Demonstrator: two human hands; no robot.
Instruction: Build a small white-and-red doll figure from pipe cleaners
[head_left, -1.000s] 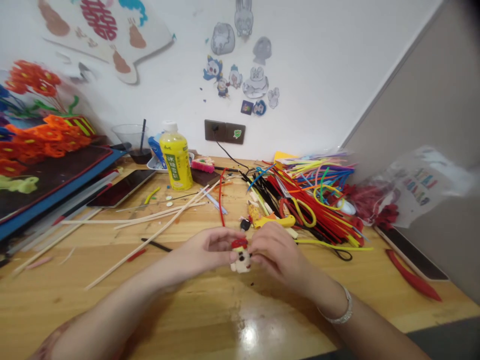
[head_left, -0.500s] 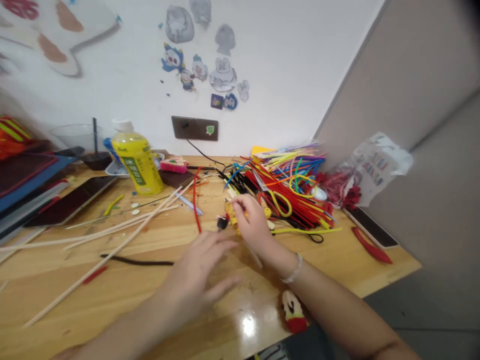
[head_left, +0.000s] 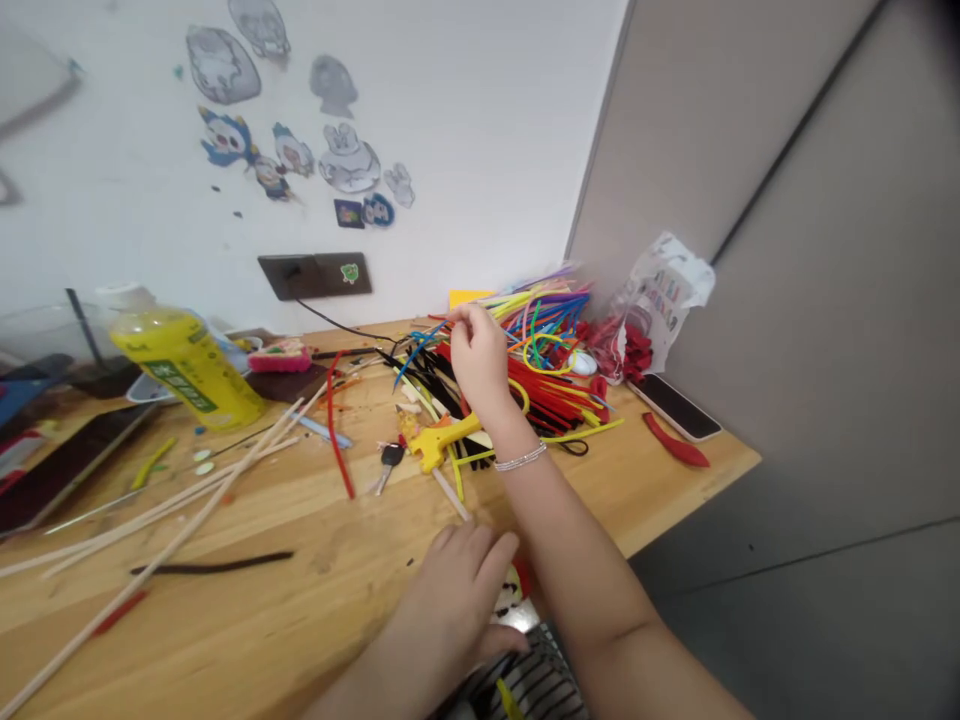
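Observation:
My right hand (head_left: 478, 362) is over the near left part of the pipe cleaner pile (head_left: 536, 375), its fingers bent toward the thumb. Whatever may be in that grip does not show. Below its wrist, on the table, lies a yellow tool that looks like a hot glue gun (head_left: 442, 440), with a pale stick (head_left: 452, 495) coming out of it. My left hand (head_left: 456, 590) is low at the table's front edge. Its fingers and thumb close around a red and cream fuzzy piece (head_left: 509, 597) with black marks, mostly hidden. A small key (head_left: 388, 462) lies beside the glue gun.
Long wooden sticks (head_left: 217, 485) cross the left of the table. A yellow drink bottle (head_left: 187, 365) stands behind them, near a tablet (head_left: 64, 470). At the right are a phone (head_left: 679, 406), a red curved strip (head_left: 675, 440) and a plastic bag (head_left: 664, 300).
The view has swung to the right. My right hand has left the yellow glue gun and moved up over the pile. My left hand has come down to the red and cream piece, which has turned.

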